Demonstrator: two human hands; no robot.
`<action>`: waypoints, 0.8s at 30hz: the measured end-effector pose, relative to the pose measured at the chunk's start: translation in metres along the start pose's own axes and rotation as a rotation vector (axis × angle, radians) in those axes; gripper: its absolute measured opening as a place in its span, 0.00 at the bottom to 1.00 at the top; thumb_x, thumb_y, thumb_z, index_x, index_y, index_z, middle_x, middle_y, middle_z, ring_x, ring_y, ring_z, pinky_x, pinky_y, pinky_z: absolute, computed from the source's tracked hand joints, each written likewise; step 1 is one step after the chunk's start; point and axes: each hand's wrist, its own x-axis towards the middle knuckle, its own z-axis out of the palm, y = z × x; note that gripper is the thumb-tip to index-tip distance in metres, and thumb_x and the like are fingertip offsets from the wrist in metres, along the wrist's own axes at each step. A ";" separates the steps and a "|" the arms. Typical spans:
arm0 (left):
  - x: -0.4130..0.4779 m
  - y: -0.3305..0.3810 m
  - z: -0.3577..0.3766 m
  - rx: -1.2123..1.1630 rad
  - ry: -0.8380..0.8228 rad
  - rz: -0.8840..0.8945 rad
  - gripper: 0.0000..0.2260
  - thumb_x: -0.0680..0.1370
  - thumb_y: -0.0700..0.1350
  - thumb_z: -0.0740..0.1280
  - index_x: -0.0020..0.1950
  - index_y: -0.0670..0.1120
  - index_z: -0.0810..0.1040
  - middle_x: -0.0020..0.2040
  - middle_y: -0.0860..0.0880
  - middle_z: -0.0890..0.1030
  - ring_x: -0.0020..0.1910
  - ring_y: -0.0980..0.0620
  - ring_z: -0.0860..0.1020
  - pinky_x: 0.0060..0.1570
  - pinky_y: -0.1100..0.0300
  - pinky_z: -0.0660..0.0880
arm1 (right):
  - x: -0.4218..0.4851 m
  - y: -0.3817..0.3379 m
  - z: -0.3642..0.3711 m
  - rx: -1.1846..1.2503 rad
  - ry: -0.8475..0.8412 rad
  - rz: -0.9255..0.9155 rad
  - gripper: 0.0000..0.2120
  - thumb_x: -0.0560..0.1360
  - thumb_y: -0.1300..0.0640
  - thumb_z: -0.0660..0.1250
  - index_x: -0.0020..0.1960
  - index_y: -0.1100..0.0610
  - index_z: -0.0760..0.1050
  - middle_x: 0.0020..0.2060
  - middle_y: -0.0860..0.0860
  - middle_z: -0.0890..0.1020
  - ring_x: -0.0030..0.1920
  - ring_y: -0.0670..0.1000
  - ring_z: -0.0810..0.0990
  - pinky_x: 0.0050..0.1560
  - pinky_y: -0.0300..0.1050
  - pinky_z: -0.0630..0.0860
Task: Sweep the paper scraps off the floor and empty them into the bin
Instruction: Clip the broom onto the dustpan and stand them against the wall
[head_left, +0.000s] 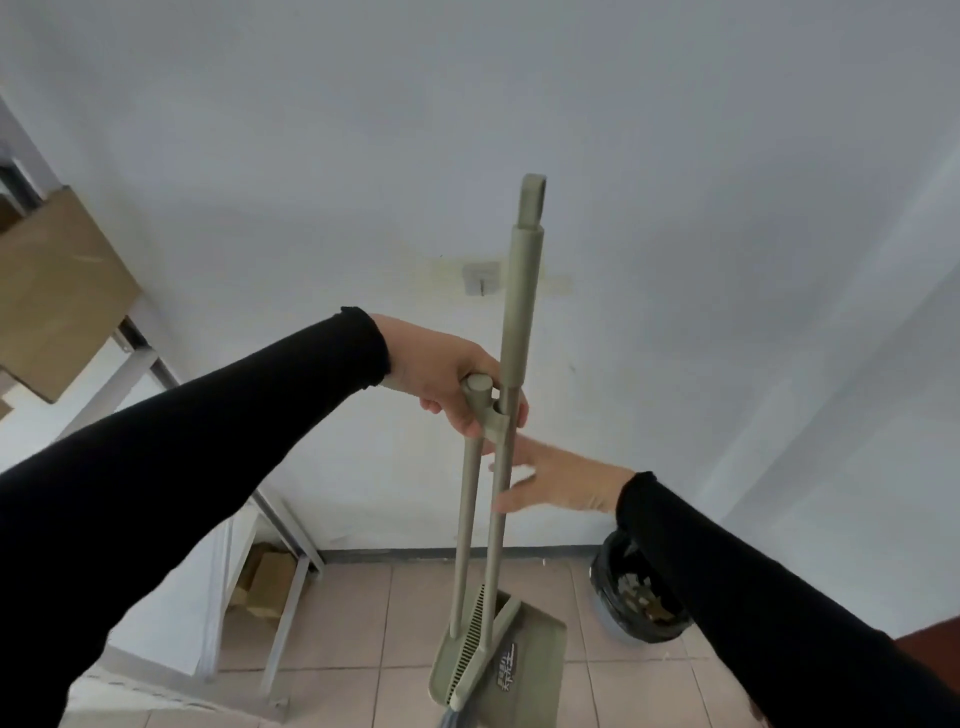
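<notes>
- Broom (521, 312) and dustpan (511, 670) stand clipped together on the tiled floor (623, 691) by the wall, dustpan pole (467, 499) beside the broom pole. No paper scraps in view.
- Left hand (447, 384): grip closed around the dustpan pole's top, at the clip.
- Right hand (561, 480): open, fingers spread near the broom pole, holding nothing.
- Risk: pulling the broom free one-sided jerks the dustpan off the floor or tips the pair.
- Risk: if the right hand closes late, the freed broom falls against the wall.
- Bin (631, 597) sits close on the right, partly hidden by the sleeve; a swinging pole could knock it.
- Metal frame (291, 597) on the left crowds the sweep.
</notes>
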 end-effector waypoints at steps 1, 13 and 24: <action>0.005 0.004 -0.004 0.042 -0.007 0.006 0.18 0.75 0.43 0.73 0.61 0.60 0.79 0.48 0.57 0.83 0.39 0.56 0.75 0.39 0.60 0.73 | 0.009 0.004 0.000 0.005 -0.110 0.022 0.34 0.74 0.50 0.74 0.74 0.37 0.61 0.71 0.38 0.69 0.70 0.43 0.69 0.72 0.52 0.67; 0.046 -0.072 0.034 -0.228 1.175 -0.032 0.37 0.64 0.63 0.78 0.67 0.53 0.69 0.63 0.53 0.73 0.63 0.54 0.72 0.65 0.54 0.71 | 0.075 0.009 -0.038 0.057 0.276 0.006 0.18 0.67 0.42 0.76 0.52 0.43 0.72 0.47 0.42 0.78 0.49 0.46 0.80 0.52 0.49 0.80; 0.058 -0.079 0.027 -0.660 0.861 0.076 0.15 0.72 0.40 0.77 0.57 0.43 0.80 0.55 0.45 0.84 0.59 0.50 0.80 0.59 0.56 0.78 | 0.094 0.033 -0.028 0.069 0.307 -0.013 0.32 0.67 0.43 0.77 0.67 0.41 0.69 0.59 0.39 0.77 0.62 0.42 0.74 0.64 0.48 0.73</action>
